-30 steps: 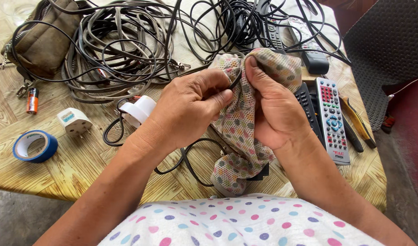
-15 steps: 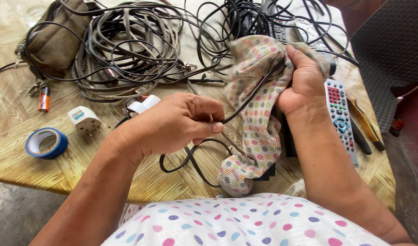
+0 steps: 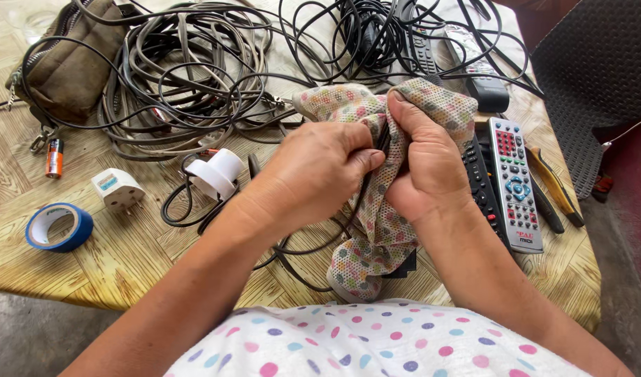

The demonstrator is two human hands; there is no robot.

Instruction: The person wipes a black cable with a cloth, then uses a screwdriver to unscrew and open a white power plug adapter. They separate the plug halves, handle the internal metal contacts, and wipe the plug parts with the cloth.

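Note:
My right hand (image 3: 425,164) grips a spotted mesh cloth (image 3: 376,230) wrapped around a black cable (image 3: 292,251). My left hand (image 3: 320,171) pinches the same cable right beside the cloth, fingertips touching my right hand. The cable loops down below my hands over the wooden table (image 3: 118,258). The lower end of the cloth hangs toward my spotted shirt.
A tangle of black and grey cables (image 3: 187,77) fills the back of the table, with a brown pouch (image 3: 72,59) at the left. White plugs (image 3: 215,174), a white adapter (image 3: 118,188), blue tape roll (image 3: 55,227), a battery (image 3: 53,157), remotes (image 3: 512,181) and pliers (image 3: 554,185) lie around.
My left hand, which had drawn the cable away to the left, has come back up against my right hand at the cloth.

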